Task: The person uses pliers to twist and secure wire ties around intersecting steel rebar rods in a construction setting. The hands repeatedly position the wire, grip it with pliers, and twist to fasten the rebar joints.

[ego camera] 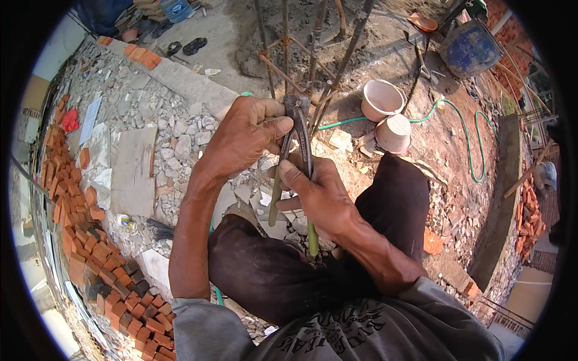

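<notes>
A pair of end-cutting pincers (305, 146) with green-coated handles points away from me, its jaws up against a tied rebar cage (311, 58). The handles stand apart. My right hand (325, 196) is wrapped around the right handle, its fingertips reaching towards the left one. With thumb and fingers, my left hand (244, 135) pinches the pincers just below the jaws. Whether it also holds a thin wire is hidden. Brown, rusty-looking stirrups (282, 72) cross the upright bars just beyond the jaws.
Broken rubble (180, 144) covers the ground, with a board (134, 171) on it. Stacked bricks (113, 270) line the left. Two buckets (383, 100) (393, 134), a green hose (467, 140) and a blue drum (471, 48) lie to the right. Wet-looking mortar (253, 49) surrounds the bars.
</notes>
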A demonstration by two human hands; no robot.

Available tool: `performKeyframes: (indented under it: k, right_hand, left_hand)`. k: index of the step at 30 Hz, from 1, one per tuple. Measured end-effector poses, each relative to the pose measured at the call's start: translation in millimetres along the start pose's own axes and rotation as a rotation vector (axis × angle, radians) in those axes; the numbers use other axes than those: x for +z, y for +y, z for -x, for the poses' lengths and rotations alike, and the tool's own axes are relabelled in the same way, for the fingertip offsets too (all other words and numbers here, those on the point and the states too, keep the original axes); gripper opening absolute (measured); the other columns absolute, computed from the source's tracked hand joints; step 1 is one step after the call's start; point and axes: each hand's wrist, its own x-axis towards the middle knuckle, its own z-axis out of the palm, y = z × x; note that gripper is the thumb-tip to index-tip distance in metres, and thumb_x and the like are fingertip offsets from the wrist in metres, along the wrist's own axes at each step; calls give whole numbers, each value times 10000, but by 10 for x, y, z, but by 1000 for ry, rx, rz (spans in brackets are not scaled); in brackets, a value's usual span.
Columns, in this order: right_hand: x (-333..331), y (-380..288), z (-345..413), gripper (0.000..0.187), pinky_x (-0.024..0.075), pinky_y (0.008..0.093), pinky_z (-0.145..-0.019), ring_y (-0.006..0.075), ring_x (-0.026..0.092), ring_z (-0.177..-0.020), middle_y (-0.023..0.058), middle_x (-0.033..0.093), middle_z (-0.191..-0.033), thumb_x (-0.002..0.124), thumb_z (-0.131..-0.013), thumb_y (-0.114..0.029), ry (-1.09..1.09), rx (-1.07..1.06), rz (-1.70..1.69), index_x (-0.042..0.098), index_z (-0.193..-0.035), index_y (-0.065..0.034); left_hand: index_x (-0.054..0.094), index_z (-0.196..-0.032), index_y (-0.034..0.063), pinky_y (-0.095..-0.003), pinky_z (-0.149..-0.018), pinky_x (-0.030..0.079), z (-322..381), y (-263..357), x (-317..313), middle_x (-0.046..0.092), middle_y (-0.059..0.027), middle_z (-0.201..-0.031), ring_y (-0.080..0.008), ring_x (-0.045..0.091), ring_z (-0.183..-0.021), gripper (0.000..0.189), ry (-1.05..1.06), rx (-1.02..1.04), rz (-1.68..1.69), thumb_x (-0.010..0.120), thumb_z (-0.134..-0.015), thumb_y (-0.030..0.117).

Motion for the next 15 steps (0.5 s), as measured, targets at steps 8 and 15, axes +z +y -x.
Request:
performKeyframes:
  k: [8, 15]
  right_hand:
    - [-89, 13, -87, 356, 542, 282, -624, 120, 588, -731, 61, 607, -827, 532, -1019, -292, 69, -46, 291, 597, -1073, 54]
    - [-376, 28, 129, 420, 561, 311, -698, 140, 620, -838, 86, 635, -912, 513, -1025, -329, -62, -83, 451, 579, -1139, 70]
  left_hand:
    - [661, -1013, -115, -290, -600, 558, -18, 46, -7, 681, -109, -826, -149, 649, -672, 283, -18, -49, -165, 655, -937, 158]
    - [638, -1149, -97, -327, -752, 578, 35, 316, -140, 717, -185, -966, -214, 704, -847, 391, 361, 369, -50, 661, -942, 234]
